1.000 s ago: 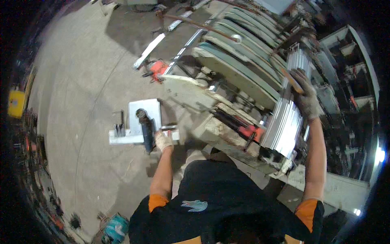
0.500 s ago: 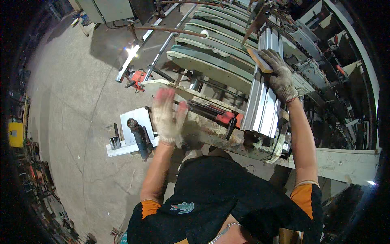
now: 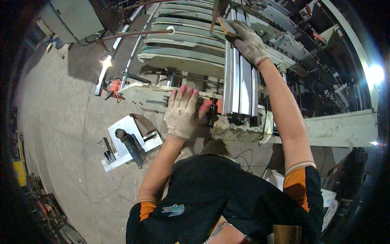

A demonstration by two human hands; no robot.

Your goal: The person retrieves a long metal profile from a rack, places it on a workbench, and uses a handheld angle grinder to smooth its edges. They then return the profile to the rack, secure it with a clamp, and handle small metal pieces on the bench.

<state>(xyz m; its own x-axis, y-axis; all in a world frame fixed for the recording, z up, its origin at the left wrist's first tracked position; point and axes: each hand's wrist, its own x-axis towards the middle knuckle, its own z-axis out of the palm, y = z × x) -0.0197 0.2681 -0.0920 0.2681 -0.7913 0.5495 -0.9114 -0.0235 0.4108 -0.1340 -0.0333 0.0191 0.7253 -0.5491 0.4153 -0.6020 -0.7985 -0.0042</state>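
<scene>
In a pale knitted glove, my left hand (image 3: 182,116) lies palm down at the near edge of the machine frame (image 3: 142,94), its pink-tipped fingers stretched out. Its thumb points toward a red-orange clamp part (image 3: 219,106), partly hidden by the hand. Farther off, my gloved right hand (image 3: 250,44) is closed around a narrow wood-coloured block (image 3: 228,28) with a dark face. That block sits at the side of long silver aluminium profiles (image 3: 243,87), which lie lengthwise over the frame. What the right fingertips touch beneath is hard to see.
Several grey-green slats (image 3: 185,55) run across the frame left of the profiles. A rusty rod (image 3: 138,34) juts over them. On the floor at left, a dark power tool (image 3: 132,146) rests on a white metal plate (image 3: 122,127). A pale beam (image 3: 341,129) extends right.
The view has shifted, so the bench appears farther left and higher. My left hand has come down from a blurred, raised position to the frame edge. My right hand stays at the block.
</scene>
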